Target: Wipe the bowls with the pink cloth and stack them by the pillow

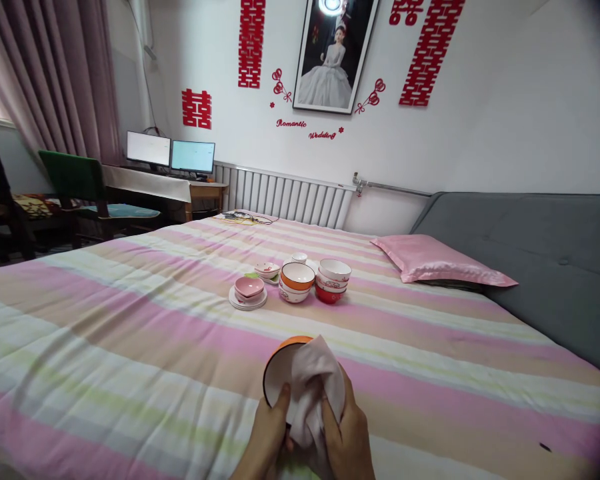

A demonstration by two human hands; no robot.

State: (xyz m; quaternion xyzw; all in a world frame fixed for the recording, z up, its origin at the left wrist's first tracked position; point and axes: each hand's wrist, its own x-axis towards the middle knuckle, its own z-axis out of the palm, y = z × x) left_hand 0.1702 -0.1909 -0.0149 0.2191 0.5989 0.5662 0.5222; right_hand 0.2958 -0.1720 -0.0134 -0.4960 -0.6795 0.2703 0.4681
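An orange bowl [276, 373] with a white inside and a dark rim is held tilted above the bed, its opening turned toward me. My left hand [270, 423] grips its lower left side, the thumb over the rim. My right hand [347, 427] is closed on a pale pinkish cloth [317, 380], which it presses against the right part of the bowl and over the rim. The cloth covers much of the bowl's inside and hangs down between my hands. Some fingers of both hands are hidden behind the bowl and cloth.
Ahead on the striped bedspread [180, 347] stand a stack with an orange bowl [297, 283], a stack of white and red bowls [333, 280], and pink dishes [249, 288] on white plates [248, 305]. A pink pillow [443, 259] lies right, by the grey headboard [530, 267].
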